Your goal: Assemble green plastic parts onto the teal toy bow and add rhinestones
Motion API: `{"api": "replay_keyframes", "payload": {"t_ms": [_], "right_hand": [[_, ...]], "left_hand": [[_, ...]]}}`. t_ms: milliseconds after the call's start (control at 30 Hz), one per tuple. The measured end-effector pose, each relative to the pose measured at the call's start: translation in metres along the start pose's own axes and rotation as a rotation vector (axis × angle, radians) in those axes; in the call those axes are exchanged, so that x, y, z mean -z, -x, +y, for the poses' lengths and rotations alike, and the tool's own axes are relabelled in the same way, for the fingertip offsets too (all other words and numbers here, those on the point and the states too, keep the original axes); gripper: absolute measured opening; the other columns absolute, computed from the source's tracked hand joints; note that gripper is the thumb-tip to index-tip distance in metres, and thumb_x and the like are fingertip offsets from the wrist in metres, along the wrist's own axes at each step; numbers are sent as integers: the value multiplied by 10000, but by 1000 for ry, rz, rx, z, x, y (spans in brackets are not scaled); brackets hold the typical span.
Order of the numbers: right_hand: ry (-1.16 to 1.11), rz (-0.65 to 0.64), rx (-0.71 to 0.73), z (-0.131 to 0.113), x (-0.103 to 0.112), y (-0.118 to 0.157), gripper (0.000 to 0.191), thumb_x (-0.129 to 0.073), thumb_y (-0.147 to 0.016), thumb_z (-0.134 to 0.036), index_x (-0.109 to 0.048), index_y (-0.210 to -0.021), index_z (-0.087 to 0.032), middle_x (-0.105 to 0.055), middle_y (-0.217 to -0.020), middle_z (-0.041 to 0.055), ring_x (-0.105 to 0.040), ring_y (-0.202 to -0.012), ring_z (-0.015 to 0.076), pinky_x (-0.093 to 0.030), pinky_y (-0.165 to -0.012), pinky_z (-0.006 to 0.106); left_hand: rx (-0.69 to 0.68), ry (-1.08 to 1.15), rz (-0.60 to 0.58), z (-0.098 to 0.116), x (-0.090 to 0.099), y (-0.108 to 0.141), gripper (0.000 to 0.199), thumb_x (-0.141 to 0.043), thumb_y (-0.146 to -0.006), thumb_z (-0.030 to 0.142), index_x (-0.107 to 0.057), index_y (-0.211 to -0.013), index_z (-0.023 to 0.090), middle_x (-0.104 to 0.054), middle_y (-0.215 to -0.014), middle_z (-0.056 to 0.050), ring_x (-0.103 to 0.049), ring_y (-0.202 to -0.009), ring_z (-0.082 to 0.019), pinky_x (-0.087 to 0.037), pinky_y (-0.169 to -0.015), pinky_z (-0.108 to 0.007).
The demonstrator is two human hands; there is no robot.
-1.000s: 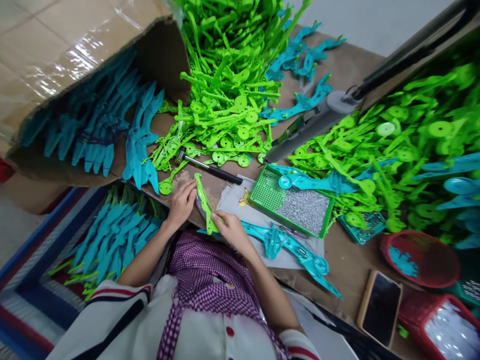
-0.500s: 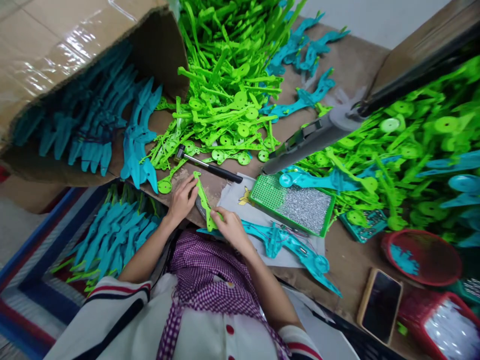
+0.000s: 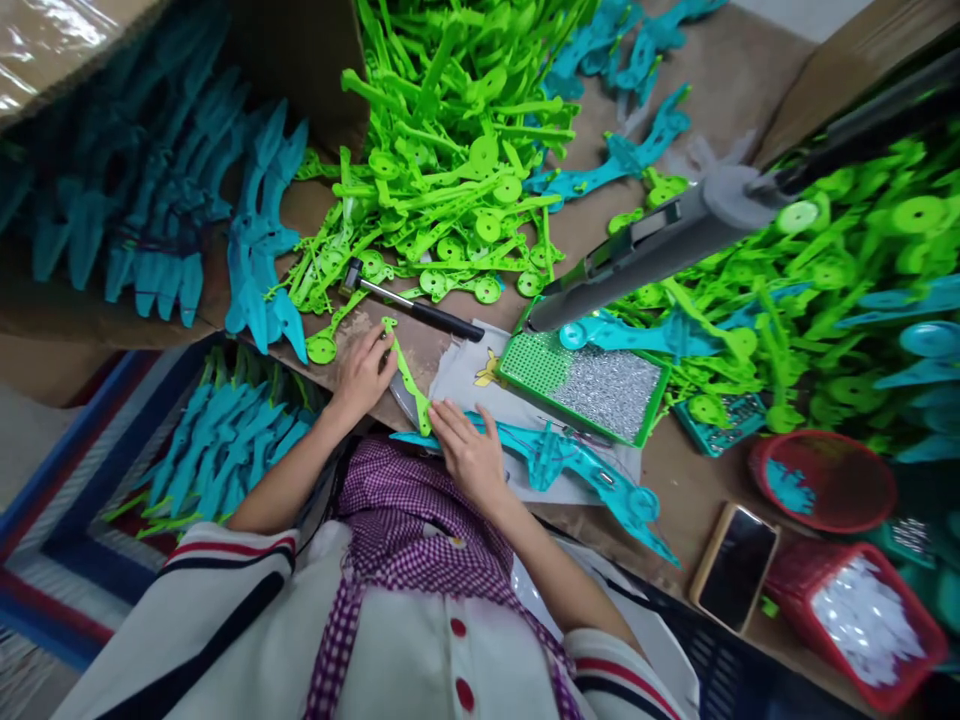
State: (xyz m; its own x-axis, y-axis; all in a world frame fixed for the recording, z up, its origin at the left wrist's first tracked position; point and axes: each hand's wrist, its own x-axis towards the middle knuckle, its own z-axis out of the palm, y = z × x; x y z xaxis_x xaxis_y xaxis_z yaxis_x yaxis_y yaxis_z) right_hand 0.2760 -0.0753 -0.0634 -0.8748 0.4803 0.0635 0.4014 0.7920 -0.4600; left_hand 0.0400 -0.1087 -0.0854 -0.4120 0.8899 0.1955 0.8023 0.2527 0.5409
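A narrow bright green plastic part lies slantwise at the table's front edge, over a dark, curved-edged thing that I cannot make out. My left hand is closed at its upper end, fingers bent and pressed against it. My right hand is open, its fingers stretched out beside the part's lower end and over the left portion of a long blue plastic piece. That piece lies on a white cloth, with thin dark wires along it. Behind my hands rests a small hammer with a black handle.
A green tray of small metal pieces stands behind the blue piece, beneath a grey tool. Green parts are heaped behind. A cardboard box holds blue pieces at left. A phone and red containers sit at right.
My right hand has let go of the green part's lower end, and its fingers have straightened out. My left hand stays at the upper end. The whole view has shifted slightly.
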Motion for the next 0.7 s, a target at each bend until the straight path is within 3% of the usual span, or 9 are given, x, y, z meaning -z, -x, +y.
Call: {"api": "replay_keyframes", "payload": {"t_ms": [100, 300, 500, 700], "right_hand": [[18, 4, -6, 5, -2, 2, 453, -364, -997, -185, -494, -1420, -280, -598, -1391, 75, -560, -1304, 220, -155, -1205, 580], [60, -2, 40, 10, 12, 11, 427, -417, -1006, -306, -488, -1422, -248, -606, -1374, 101, -586, -1275, 238, -55, -1209, 635], [85, -37, 9, 4, 5, 20, 456, -453, -992, -298, -449, -1448, -294, -536, -1446, 90, -493, -1366, 256, -99, -1195, 662], [68, -30, -45, 2, -9, 22, 472, -441, -984, -240, -448, -1453, -289, -535, -1449, 62, -436, -1410, 224, -178, -1221, 575]], "left_hand": [[11, -11, 10, 2, -1, 1, 359, -418, -958, 335, -648, -1185, 179, -594, -1365, -128, -540, -1273, -257, -404, -1097, -444], [15, 0, 6, 17, -7, 9, 393, -440, -954, 365, -624, -1239, 166, -579, -1393, -142, -549, -1269, -267, -394, -1084, -436], [63, -26, -31, 26, -9, 12, 397, -487, -924, 360, -614, -1258, 187, -578, -1404, -123, -542, -1273, -287, -355, -1091, -464], [52, -55, -40, 23, -5, 10, 379, -492, -914, 355, -620, -1231, 191, -570, -1413, -113, -510, -1303, -281, -334, -1106, -459]]}}
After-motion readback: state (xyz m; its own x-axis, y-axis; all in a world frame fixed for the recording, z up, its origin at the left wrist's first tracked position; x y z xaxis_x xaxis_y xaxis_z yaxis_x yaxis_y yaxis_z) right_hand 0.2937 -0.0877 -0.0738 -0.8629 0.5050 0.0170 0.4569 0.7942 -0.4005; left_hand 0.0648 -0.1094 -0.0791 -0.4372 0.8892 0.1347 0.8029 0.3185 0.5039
